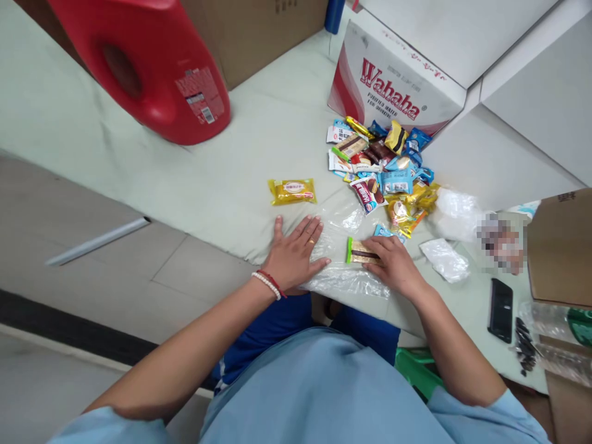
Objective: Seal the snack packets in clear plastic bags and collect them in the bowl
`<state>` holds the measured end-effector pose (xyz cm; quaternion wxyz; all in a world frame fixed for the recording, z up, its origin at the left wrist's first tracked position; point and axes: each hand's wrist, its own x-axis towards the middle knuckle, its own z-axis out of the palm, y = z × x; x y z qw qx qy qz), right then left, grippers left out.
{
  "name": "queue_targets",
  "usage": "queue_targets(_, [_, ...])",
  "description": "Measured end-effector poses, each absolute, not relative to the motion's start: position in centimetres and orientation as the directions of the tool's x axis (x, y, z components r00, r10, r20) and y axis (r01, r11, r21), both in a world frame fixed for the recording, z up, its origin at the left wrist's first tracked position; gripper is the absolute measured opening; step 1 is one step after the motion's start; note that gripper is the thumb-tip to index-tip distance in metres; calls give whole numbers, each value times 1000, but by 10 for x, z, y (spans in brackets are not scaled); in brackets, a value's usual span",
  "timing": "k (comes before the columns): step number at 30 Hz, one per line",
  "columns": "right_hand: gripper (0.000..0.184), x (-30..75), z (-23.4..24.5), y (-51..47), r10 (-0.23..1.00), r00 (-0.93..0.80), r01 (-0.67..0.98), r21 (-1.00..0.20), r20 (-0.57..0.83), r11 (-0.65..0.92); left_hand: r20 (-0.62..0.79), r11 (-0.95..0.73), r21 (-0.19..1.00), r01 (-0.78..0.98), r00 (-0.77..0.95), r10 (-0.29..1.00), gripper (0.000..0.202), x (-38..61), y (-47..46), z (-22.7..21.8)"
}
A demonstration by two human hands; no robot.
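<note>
My left hand [296,256] lies flat with its fingers spread at the left edge of a clear plastic bag [340,274] on the table. Above that hand lies a yellow-wrapped snack [293,191], apart from it. My right hand [393,262] is closed over a wafer bar [357,251] in a green-ended wrapper, which rests on the plastic bag; the bar's right part is hidden under the fingers. Just beyond the right hand is a heap of wrapped snacks [370,194] in blue, yellow, white and brown, with one blue packet [387,232] near the fingers.
A Wahaha carton [393,86] stands behind the snacks, and a large red jug [152,74] at the back left. To the right are a crumpled clear bag [457,213], a white packet [444,259], a black phone [501,310], plastic bottles [550,320] and a cardboard box [562,246].
</note>
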<state>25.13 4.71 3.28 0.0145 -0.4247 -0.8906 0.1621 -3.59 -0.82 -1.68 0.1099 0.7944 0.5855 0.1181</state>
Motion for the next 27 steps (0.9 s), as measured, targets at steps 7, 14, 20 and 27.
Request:
queue_targets(7, [44, 227, 45, 52, 855, -509, 750, -438, 96, 495, 54, -285, 308, 908, 282, 958, 80, -34, -8, -15])
queue_targets(14, [45, 210, 28, 40, 773, -630, 719, -436, -78, 542, 59, -272, 327, 905, 268, 962, 86, -34, -10, -15])
queue_targets(20, [41, 212, 54, 92, 791, -611, 739, -355, 3, 573, 61, -283, 341, 896, 279, 958, 87, -36, -9, -16])
queue_targets(27, [50, 145, 68, 250, 728, -684, 730, 48, 50, 682, 51, -287, 314, 905, 286, 957, 90, -37, -9, -17])
